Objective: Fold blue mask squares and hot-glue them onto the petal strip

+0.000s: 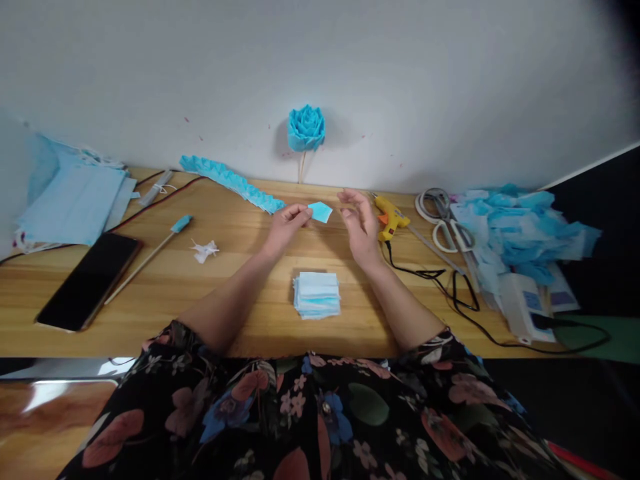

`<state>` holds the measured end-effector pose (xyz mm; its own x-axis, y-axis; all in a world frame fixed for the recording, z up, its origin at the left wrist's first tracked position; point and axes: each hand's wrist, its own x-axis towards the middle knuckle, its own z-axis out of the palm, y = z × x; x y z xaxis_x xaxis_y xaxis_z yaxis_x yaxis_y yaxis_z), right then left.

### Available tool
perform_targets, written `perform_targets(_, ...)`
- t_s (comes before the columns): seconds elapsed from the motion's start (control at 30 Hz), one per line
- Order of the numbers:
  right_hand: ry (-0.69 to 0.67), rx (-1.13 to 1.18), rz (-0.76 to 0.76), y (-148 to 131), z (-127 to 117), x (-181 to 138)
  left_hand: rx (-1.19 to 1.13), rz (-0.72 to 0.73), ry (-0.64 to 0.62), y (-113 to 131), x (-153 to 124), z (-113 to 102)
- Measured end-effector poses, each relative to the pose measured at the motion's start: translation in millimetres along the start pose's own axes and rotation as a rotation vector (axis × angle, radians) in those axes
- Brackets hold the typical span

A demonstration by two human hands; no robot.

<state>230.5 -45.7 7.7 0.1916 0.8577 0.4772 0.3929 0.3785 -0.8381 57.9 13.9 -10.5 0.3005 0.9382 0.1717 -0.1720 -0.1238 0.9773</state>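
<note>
My left hand (289, 225) pinches a small folded piece of blue mask fabric (321, 212) by its left end, above the table. To the right of it, my right hand (361, 223) is held apart from the piece, fingers parted, nothing in them. Between my forearms lies a stack of cut mask pieces (317, 295), white and pale blue. Behind my left hand runs a long row of folded blue petals (230, 179). A blue fabric rose (307, 128) on a stick leans at the wall.
On the left are face masks (75, 200), a phone (90, 281) and a blue-tipped stick (150, 259). To the right lie a yellow glue gun (393, 217), its cable, scissors (453, 235), a heap of blue scraps (525, 227) and a white power strip (523, 303).
</note>
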Motion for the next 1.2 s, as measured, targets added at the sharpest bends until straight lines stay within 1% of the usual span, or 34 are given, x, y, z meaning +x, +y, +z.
perform_targets(0.07, -0.021, 0.097, 0.139, 2, 2, 1, 0.008, 0.006, 0.006, 0, 0, 0)
perform_targets(0.13, -0.059, 0.161, 0.233, 4, 4, 2, 0.019, 0.002, 0.008, 1, -1, 1)
perform_targets(0.23, -0.118, 0.206, 0.313, 3, 7, 2, 0.028, -0.01, 0.009, 2, -1, 1)
perform_targets(0.33, -0.14, 0.239, 0.354, -2, 8, 2, 0.031, -0.008, 0.006, 2, -1, 1)
perform_targets(0.47, -0.131, 0.239, 0.368, -7, 8, 2, 0.039, 0.002, -0.009, 4, -2, 2)
perform_targets(0.6, -0.116, 0.214, 0.376, -5, 8, 2, 0.02, 0.01, -0.019, 5, -2, 3)
perform_targets(0.87, -0.121, 0.273, 0.38, -1, 11, 1, -0.019, -0.021, -0.012, -3, 1, 2)
perform_targets(1.0, -0.104, 0.278, 0.389, 0, 11, 1, -0.011, -0.013, -0.016, -2, 1, 2)
perform_targets(1.1, -0.05, 0.223, 0.352, 1, 8, 3, -0.043, 0.008, 0.027, 2, 0, 3)
perform_targets(1.2, 0.03, 0.068, 0.263, 4, 6, 5, 0.006, 0.02, 0.037, 3, -2, 6)
